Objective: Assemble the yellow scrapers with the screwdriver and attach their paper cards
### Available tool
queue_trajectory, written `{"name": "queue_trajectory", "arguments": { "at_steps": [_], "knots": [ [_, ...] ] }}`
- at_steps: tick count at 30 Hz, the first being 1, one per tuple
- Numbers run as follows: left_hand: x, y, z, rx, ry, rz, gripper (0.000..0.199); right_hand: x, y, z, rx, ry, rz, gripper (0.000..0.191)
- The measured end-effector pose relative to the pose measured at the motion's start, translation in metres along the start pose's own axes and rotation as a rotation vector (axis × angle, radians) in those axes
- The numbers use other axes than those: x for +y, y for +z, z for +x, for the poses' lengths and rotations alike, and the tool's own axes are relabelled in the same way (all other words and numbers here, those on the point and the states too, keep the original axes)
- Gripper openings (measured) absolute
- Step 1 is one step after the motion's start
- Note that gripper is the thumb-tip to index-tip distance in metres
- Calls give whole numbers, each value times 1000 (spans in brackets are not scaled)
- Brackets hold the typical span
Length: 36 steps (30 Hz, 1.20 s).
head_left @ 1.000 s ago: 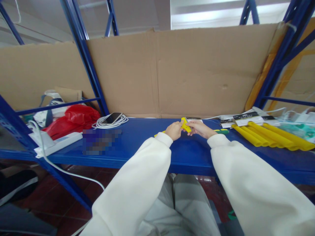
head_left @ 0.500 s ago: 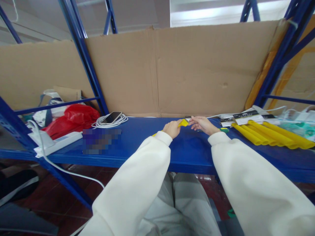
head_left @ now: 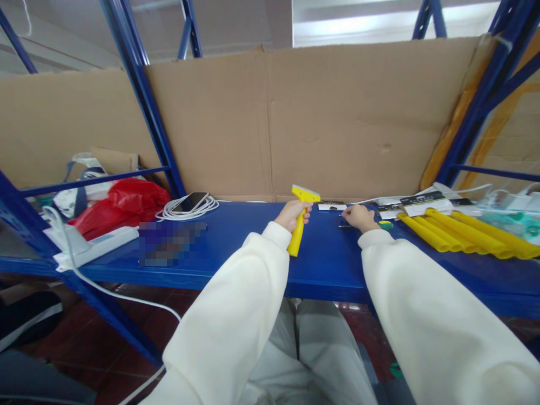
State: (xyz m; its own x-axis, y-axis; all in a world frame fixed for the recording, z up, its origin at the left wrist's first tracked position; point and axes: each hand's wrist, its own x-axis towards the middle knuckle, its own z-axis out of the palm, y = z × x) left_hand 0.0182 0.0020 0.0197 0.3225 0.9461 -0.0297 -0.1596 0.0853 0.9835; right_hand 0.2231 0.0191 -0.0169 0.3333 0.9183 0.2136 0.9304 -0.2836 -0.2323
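Observation:
My left hand (head_left: 294,215) is wrapped round the neck of a yellow scraper (head_left: 297,233), whose wide head points up and away from me. Over the blue shelf, my right hand (head_left: 358,217) has its fingers curled down beside a screwdriver with a green and yellow handle (head_left: 385,225). The screwdriver's thin shaft shows left of the fingers; whether they grip anything is hidden. A small white and black card (head_left: 331,206) lies between the hands, near the cardboard.
Several yellow handles (head_left: 464,233) lie on the right beside black and white packets (head_left: 424,201). A phone (head_left: 192,202) rests on a coiled white cable at left, near a red bag (head_left: 126,202) and a white power strip (head_left: 101,244). Cardboard (head_left: 329,124) stands behind.
The scraper has turned in my left hand so its head and handle now show. My right hand has moved away from it, down and right, and its fingers have curled in.

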Motion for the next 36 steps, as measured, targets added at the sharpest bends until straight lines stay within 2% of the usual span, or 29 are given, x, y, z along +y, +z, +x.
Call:
{"name": "queue_trajectory", "arguments": {
  "at_steps": [3,9,16,20,25,30,36],
  "knots": [
    [-5,-5,2,-23,-160,-13,24,-9,2,0,7,-10,-68,31],
    [-10,-8,2,-31,-264,51,19,-18,7,4,1,-8,-94,34],
    [-14,-9,2,-34,-235,89,20,-22,9,8,-23,-48,-79,37],
    [-17,-11,4,-54,-231,87,21,-12,11,17,6,-50,-16,36],
    [-17,-12,6,-48,-234,66,20,-2,14,27,-27,-92,51,37],
    [-15,-10,3,-46,-227,58,21,0,16,31,-21,-45,8,41],
    [-17,-11,5,-70,-222,42,19,12,12,34,16,7,68,40]
  ]
}}
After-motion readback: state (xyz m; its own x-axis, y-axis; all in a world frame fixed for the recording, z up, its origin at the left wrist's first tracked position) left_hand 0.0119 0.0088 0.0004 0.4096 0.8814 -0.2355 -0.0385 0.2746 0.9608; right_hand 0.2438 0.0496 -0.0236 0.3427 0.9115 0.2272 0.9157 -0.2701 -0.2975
